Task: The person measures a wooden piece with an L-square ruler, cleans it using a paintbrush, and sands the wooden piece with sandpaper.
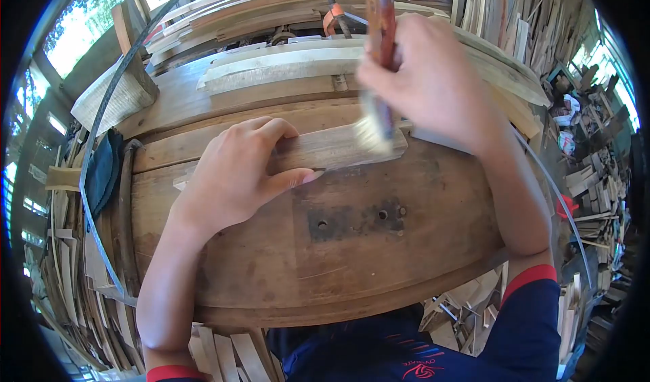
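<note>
My left hand is closed around the left part of a short wooden block, pressing it to the wooden workbench. Its thumb lies along the near side and its fingers curl over the far side. My right hand grips a brush with a reddish-brown wooden handle pointing upward. The pale bristles, smeared by motion, are over the block's right end; I cannot tell whether they touch it. The block's left part is hidden under my left hand.
Long planks lie across the bench's far side. A hammer-like tool rests at the left edge, near a dark cloth and a light wood block. Two dark-rimmed holes mark the bench top. Wood scraps lie below.
</note>
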The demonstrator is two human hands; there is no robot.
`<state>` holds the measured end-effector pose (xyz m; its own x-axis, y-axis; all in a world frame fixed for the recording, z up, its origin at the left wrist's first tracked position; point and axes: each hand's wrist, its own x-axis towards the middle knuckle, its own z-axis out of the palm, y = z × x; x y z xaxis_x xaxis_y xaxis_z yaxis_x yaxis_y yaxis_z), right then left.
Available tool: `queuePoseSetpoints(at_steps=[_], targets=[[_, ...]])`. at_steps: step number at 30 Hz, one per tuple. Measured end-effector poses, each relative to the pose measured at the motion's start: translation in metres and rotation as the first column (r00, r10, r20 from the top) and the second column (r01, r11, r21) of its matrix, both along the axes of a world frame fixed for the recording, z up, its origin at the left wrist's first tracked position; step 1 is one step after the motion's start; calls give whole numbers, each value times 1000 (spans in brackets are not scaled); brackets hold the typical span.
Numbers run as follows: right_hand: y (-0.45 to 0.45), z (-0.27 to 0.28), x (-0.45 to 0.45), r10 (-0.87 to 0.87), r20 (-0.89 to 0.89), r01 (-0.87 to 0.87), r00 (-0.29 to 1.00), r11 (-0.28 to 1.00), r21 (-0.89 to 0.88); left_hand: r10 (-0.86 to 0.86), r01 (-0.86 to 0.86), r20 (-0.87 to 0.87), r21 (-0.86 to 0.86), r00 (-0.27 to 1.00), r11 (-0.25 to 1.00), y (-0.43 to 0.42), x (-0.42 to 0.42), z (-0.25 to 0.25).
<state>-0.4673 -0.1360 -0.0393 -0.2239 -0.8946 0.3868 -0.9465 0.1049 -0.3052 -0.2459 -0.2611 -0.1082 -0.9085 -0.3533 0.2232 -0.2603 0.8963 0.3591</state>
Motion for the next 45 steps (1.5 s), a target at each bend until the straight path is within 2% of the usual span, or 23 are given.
queuePoseSetpoints(at_steps=[1,4,5,7,10,11,12,14,15,18,21,24,27,30,33,36,37,39,40,43,45], targets=[[0,-2,-11,-21,-151,15,988,999,-39,0,0,-14,-25,1000,1000,0,1,-2],[1,-10,-21,64,-178,-82,982,992,-94,16,-16,5,-13,1000,1000,1,2,-4],[2,-9,-12,106,19,-104,994,991,-81,13,-13,-8,-18,1000,1000,1,2,-5],[5,-5,15,159,405,-143,900,987,-68,-6,5,-33,-26,999,1000,1,1,-7],[9,-1,19,169,138,-176,976,984,38,-9,9,-13,-12,1000,1000,2,0,-3],[12,11,18,99,93,-112,991,982,152,-12,12,-17,-23,1000,1000,1,0,-3],[14,8,12,47,-72,-40,996,995,87,-14,14,-22,-34,1000,999,1,1,-4],[16,-6,-4,-88,-382,65,920,995,-71,-14,12,-30,-49,999,999,1,1,-5],[12,-16,-15,-93,-421,33,902,989,-148,-13,11,-33,-54,999,998,2,1,-5],[1,-13,-6,29,-260,-22,965,999,27,-11,9,-26,-59,1000,998,1,1,-4],[5,-8,18,180,156,-177,971,984,-35,-9,9,-11,-48,1000,999,2,1,-4],[6,-10,18,186,80,-179,979,980,-87,-8,7,-11,-66,1000,998,2,1,-3],[9,-2,0,-8,-232,2,973,1000,-28,-2,1,-5,-58,1000,998,3,1,-1],[9,-12,-8,-117,-345,132,931,991,22,1,-1,-4,-31,1000,1000,3,0,-1],[8,-16,7,10,-333,9,943,998,57,2,-2,11,-18,1000,1000,3,-1,1],[6,-10,16,209,6,-209,978,978,-14,5,-5,15,-12,1000,1000,4,-1,0],[3,-17,19,330,120,-301,936,930,-210,8,-8,13,-14,1000,1000,4,-1,0],[6,-2,15,133,122,-142,984,987,75,15,-15,27,-2,1000,1000,5,-2,2],[7,5,14,33,101,-55,994,975,216,18,-18,33,6,999,1000,6,-2,3],[11,4,-2,-100,-288,149,952,977,154,21,-21,43,0,999,1000,5,-2,3],[10,-19,-16,-8,-405,24,914,999,33,1,-1,1,-31,1000,1000,3,0,-2]])
